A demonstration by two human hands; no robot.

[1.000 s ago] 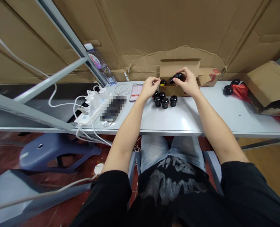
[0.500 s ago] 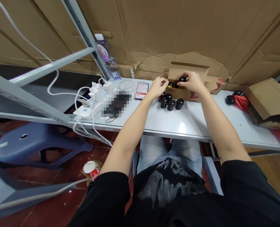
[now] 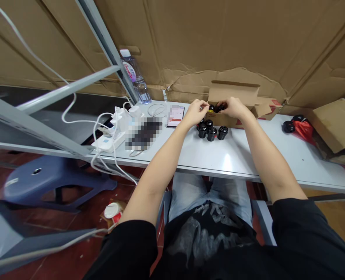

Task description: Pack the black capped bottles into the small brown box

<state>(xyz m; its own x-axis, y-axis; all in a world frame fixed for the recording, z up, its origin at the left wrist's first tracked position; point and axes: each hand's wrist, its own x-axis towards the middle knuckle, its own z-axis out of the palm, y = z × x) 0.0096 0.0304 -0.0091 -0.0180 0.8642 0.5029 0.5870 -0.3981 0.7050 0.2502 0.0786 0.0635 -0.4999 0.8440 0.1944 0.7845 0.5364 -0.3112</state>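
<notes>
An open cardboard box (image 3: 227, 119) stands at the back of the white table, its lid flap raised behind it. Inside are several small black cylindrical pieces with rounded tops (image 3: 211, 107), one showing a yellow ring. My right hand (image 3: 233, 107) reaches over the front wall, fingers closed around a black piece low in the box; the fingers partly cover it. At the box's left end, my left hand (image 3: 196, 112) has its fingers curled together; what they pinch is hidden. Just in front of the box, several similar black pieces (image 3: 211, 133) stand in a cluster.
Left of the box lie a phone (image 3: 176, 116), a blurred-out dark item (image 3: 145, 134) and a white power strip (image 3: 108, 140) with cables. A water bottle (image 3: 136, 77) stands by the metal shelf post. A brown carton (image 3: 335, 120) and a red bag (image 3: 304, 130) sit at right.
My right hand has lowered the black piece from above the box's rim down into the box. My left hand stays by the box's left end. The view has shifted slightly.
</notes>
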